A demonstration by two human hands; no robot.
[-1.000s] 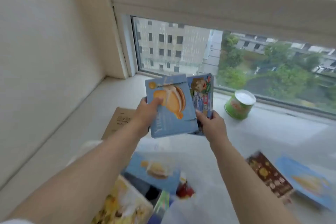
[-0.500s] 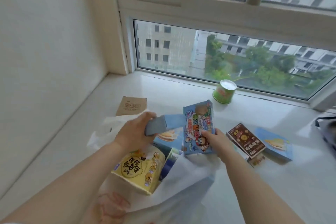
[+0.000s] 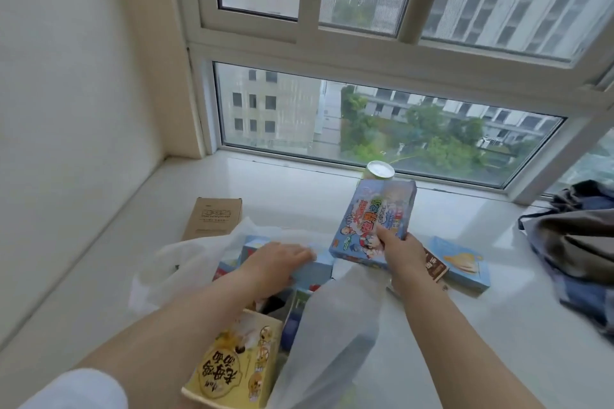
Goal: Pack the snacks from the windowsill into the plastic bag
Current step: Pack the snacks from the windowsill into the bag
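The white plastic bag lies open on the windowsill. A yellow snack box and several blue boxes sit inside it. My left hand rests with flat fingers on a light blue box in the bag's mouth. My right hand grips a blue cartoon-printed box, held tilted above the sill just right of the bag. A brown chocolate box and a blue cake box lie on the sill beyond my right wrist. A green tub stands by the glass.
A brown cardboard box lies flat at the back left of the bag. Dark folded clothing is heaped at the right end of the sill. The wall closes the left side and the window the back.
My left hand has lowered the light blue box into the bag and now lies flat on it. My right hand has moved the cartoon box to the right and up, away from the bag.
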